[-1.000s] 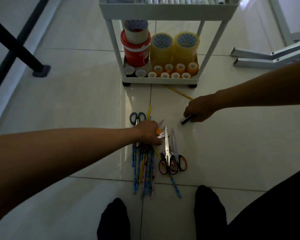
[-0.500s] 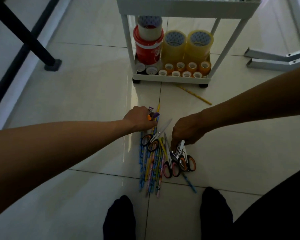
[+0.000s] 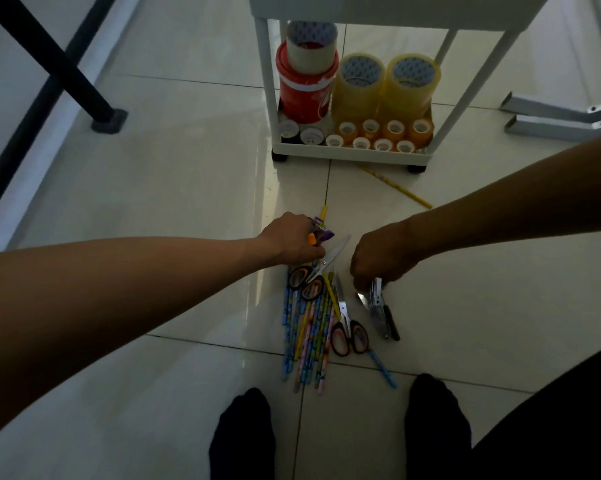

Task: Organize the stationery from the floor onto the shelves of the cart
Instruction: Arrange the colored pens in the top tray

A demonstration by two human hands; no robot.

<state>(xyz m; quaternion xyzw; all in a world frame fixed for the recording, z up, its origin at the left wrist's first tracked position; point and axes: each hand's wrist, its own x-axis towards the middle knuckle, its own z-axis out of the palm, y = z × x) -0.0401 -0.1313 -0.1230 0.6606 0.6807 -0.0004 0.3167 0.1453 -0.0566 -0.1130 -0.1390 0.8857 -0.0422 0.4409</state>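
Note:
On the tile floor lies a pile of patterned pencils (image 3: 309, 327). Across its top end lie orange-handled scissors (image 3: 307, 282), and pink-handled scissors (image 3: 347, 336) lie at its right side. My left hand (image 3: 292, 240) hovers over the pile's far end and grips small purple and orange items (image 3: 318, 233). My right hand (image 3: 382, 258) pinches the top of a silvery metal tool with a black handle (image 3: 378, 306), whose lower end points toward me. The white cart (image 3: 347, 155) stands beyond, its bottom shelf packed with tape rolls (image 3: 361, 84). A yellow pencil (image 3: 396, 187) lies in front of the cart.
A black table leg (image 3: 67, 74) crosses the floor at upper left. Grey metal frame feet (image 3: 551, 116) lie to the right of the cart. My feet in dark socks (image 3: 243, 434) stand just behind the pencil pile. A blue pencil (image 3: 382, 368) sticks out to the right of the pile.
My right hand picked up a dark-handled tool from the floor and carried it left to beside the scissors. My left hand lifted toward the pile's far end with the small items.

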